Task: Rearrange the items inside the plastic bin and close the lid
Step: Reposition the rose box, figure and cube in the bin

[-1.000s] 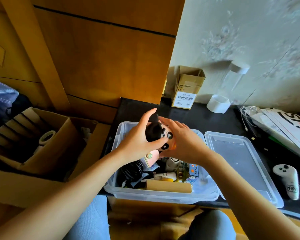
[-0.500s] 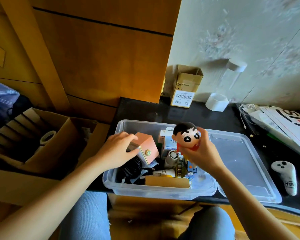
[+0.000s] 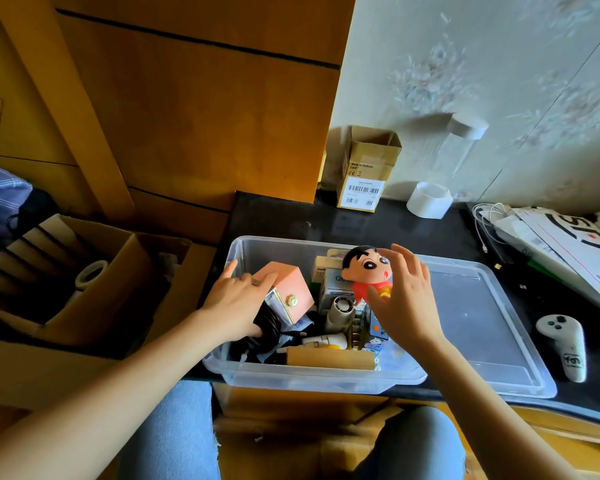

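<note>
I see the clear plastic bin [image 3: 243,251] at centre of the black desk [image 3: 274,216], its lid [image 3: 492,306] lying flat, touching the bin's right side at 3 o'clock. Left hand [image 3: 236,303] rests on the pink box [image 3: 291,292] in the bin's left half, fingers spread over its top and near side; looks like a loose hold, can't tell if it's really clamped. Half a sec ago that hand was just arriving at the box, now it's settled on it w/ the box tilted. Right hand [image 3: 406,299] has the cartoon doll [image 3: 368,268] at approx 12 o'clock over the bin's right half; thumb under the red body, fingers fanned behind the head, so grasp is light. Doll's head leans left now, vs. more upright before. Under it: small white fan [image 3: 340,306], wooden block [image 3: 329,358] along the near wall, black cable [image 3: 267,323] by the left wrist. Game controller [image 3: 565,348] sits at 3 o'clock, beyond the lid; cardboard box [image 3: 364,174] at 12.
</note>
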A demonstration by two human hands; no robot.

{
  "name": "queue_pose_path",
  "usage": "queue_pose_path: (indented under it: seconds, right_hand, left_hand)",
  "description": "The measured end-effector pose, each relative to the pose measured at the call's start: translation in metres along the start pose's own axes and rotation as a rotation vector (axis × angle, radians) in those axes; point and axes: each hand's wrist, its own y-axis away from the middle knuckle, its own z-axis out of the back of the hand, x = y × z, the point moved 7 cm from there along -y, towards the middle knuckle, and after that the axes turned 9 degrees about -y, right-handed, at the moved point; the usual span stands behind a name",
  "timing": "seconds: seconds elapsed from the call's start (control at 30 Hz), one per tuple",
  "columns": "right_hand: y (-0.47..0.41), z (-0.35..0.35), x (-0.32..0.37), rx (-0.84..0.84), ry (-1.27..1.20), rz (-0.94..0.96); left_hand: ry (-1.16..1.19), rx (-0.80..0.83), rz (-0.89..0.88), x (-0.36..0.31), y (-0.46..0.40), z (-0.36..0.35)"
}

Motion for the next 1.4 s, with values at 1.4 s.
queue_pose_path:
  seconds: [1.4]
  right_hand:
    - [0.022,-0.025,0.02,0.356,-0.417,0.122]
  left_hand:
    - [1.262,-0.184,0.511,0.063,0.014,0.006]
